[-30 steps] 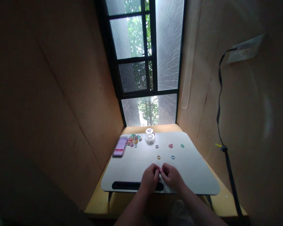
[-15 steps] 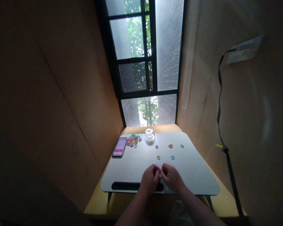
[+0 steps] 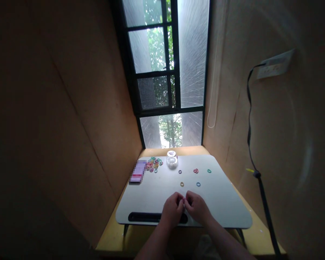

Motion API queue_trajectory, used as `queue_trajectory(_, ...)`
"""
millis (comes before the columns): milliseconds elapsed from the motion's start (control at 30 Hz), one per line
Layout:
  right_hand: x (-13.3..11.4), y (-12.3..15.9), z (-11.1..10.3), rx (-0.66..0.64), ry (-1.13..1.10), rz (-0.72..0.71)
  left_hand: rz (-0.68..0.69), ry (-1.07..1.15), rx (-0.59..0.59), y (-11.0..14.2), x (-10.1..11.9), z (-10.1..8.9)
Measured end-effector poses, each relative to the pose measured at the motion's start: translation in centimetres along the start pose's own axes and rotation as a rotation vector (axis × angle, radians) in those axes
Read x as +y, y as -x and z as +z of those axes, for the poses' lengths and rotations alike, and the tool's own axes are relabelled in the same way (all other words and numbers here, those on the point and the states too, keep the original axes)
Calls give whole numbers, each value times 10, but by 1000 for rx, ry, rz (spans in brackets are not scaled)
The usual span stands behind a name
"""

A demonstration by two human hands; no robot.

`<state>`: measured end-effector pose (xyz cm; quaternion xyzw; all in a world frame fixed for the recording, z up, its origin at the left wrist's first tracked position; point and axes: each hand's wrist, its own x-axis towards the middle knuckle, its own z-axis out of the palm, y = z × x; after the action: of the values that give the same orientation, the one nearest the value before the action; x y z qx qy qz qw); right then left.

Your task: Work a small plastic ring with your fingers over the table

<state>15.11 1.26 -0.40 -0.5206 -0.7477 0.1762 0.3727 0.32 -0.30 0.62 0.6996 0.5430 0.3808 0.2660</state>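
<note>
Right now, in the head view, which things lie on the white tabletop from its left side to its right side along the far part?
Blurred purple box → pile of coloured rings → clear jar → purple ring → red ring → green ring.

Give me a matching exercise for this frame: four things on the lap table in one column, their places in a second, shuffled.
Things:
1. pile of coloured bands
2. clear jar
3. green band
4. blue band

Places:
A. farthest right of the loose bands
B. just right of the pile, at the far edge
C. far left, beside the blurred box
D. nearest the right hand

Pairs: 1-C, 2-B, 3-A, 4-D
</note>
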Motion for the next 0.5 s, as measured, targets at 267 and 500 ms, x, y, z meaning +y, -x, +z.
queue_trajectory(267, -1, 3, -2, 13, -10, -10, 2, -6, -7, 3, 2, 2)
queue_trajectory(500, 0, 3, -2, 17, -10, -3, 14, -30, -11, 5, 3, 3)
